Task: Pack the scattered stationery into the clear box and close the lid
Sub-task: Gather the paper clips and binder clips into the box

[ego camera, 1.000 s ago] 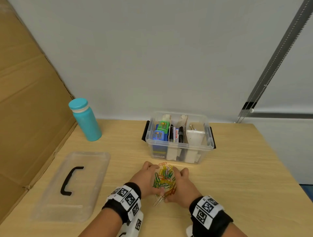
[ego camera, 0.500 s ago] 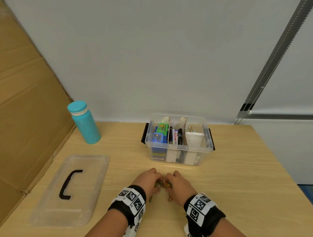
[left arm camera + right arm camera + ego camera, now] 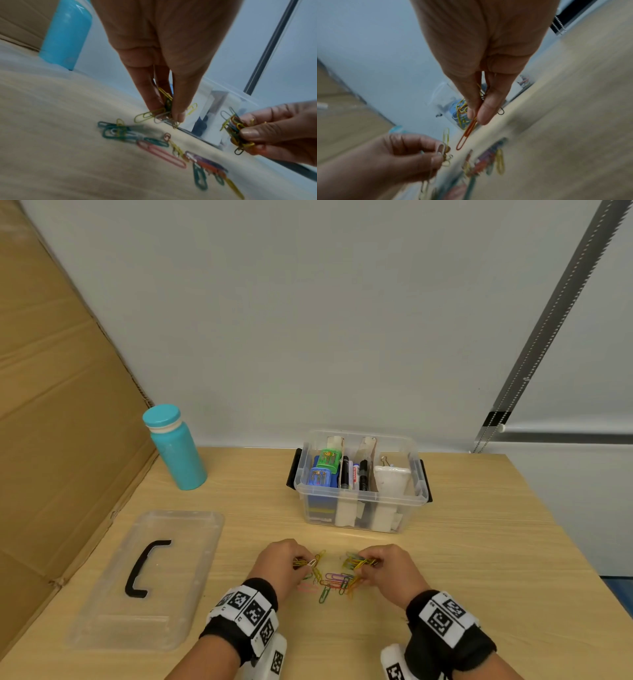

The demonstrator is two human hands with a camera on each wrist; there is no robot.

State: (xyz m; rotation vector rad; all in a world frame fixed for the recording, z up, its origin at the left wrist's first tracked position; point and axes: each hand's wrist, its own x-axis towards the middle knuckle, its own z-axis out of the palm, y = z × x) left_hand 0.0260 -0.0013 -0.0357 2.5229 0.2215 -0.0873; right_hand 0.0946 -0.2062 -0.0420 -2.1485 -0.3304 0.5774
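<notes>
Coloured paper clips (image 3: 330,581) lie loose on the wooden table between my hands. My left hand (image 3: 286,563) pinches a small bunch of paper clips (image 3: 163,108), mostly yellow and white. My right hand (image 3: 383,568) pinches a second, mixed-colour bunch (image 3: 235,129), from which an orange clip (image 3: 467,133) hangs. Both hands hover just above the table. Behind them stands the clear box (image 3: 361,498), open, with sharpeners, markers and white items in its compartments. Its clear lid (image 3: 147,580), black handle up, lies flat to the left.
A teal bottle (image 3: 176,448) stands at the back left beside a slanted cardboard sheet (image 3: 54,419). A wall rises behind the table, with a metal rail (image 3: 548,326) at the right. The table's right edge is near the box.
My hands, pressed together over one heap of clips, have drawn apart, each lifting a bunch. Several clips have stayed on the table between them.
</notes>
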